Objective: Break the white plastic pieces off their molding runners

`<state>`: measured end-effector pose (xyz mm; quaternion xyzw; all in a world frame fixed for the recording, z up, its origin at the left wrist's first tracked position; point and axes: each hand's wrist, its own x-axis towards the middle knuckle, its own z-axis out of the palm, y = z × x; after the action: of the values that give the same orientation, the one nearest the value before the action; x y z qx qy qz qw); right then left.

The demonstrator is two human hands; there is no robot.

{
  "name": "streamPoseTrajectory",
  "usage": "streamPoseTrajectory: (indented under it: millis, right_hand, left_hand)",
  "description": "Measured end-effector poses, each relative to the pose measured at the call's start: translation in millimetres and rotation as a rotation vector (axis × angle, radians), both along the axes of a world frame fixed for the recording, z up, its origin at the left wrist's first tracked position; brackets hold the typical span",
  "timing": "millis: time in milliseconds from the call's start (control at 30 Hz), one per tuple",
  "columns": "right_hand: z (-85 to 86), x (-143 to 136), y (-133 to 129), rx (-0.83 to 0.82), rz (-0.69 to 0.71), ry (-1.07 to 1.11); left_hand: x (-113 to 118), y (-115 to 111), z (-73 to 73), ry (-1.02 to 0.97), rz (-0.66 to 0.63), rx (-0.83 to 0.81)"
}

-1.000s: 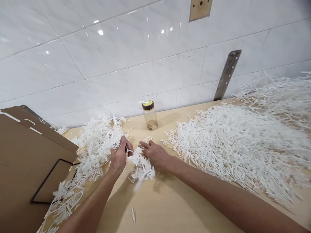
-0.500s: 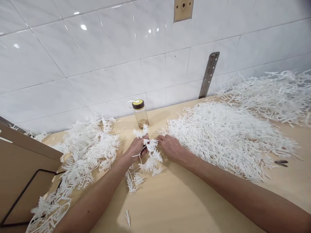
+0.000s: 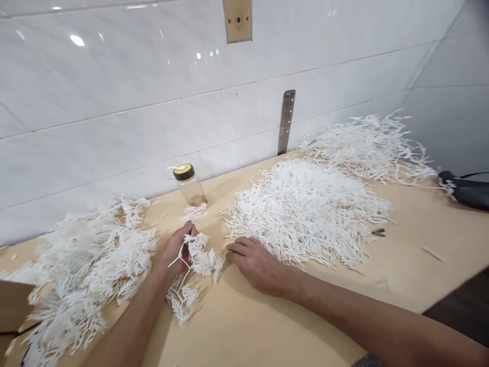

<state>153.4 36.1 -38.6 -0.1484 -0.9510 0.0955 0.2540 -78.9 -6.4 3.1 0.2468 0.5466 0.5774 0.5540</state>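
My left hand (image 3: 179, 250) is closed round a white branched sprig (image 3: 201, 253), whose frilly tufts hang to the right and below the fingers. To its right, my right hand (image 3: 252, 262) lies low over the table, fingers together and curled, beside the lower left edge of a large pile of short white pieces (image 3: 305, 209); its fingertips are too small and hidden to show what they hold. On the left lies a heap of frilly white sprigs (image 3: 103, 260). A clear jar (image 3: 190, 187) with a yellow and dark lid stands behind my left hand.
A metal bracket (image 3: 286, 122) leans at the tiled wall. More long white strands (image 3: 367, 145) lie at the back right, near a black object (image 3: 468, 189). Small dark snips (image 3: 378, 232) rest beside the pile. Part of a cardboard box (image 3: 15, 311) shows at lower left.
The view has turned to the right, bringing the black object into sight. My right hand has moved a little away from my left hand, which still holds the sprig.
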Motion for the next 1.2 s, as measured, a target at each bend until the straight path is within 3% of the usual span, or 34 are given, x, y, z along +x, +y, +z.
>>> streamPoseTrajectory:
  millis: [167, 267, 433, 700, 1033, 1200]
  right_hand:
    - [0.5, 9, 11, -0.043, -0.125, 0.219]
    - [9.3, 10, 10, -0.117, -0.135, 0.467]
    - [21.2, 10, 10, -0.245, -0.238, 0.727]
    - [16.1, 5, 12, -0.296, -0.276, 0.680]
    - [15.0, 9, 14, -0.271, -0.270, 0.663]
    - [10.9, 6, 13, -0.284, -0.243, 0.673]
  left_hand:
    - [26, -7, -3.8, 0.204, -0.082, 0.034]
    - [41, -9, -5.9, 0.181, -0.217, 0.080]
    - [45, -6, -6.4, 0.116, -0.192, 0.184]
    - [36, 2, -10.5, 0.016, -0.071, 0.201]
    - [51, 5, 3.1, 0.253, -0.173, 0.054]
    - [53, 0, 0.1, 0.247, -0.080, 0.025]
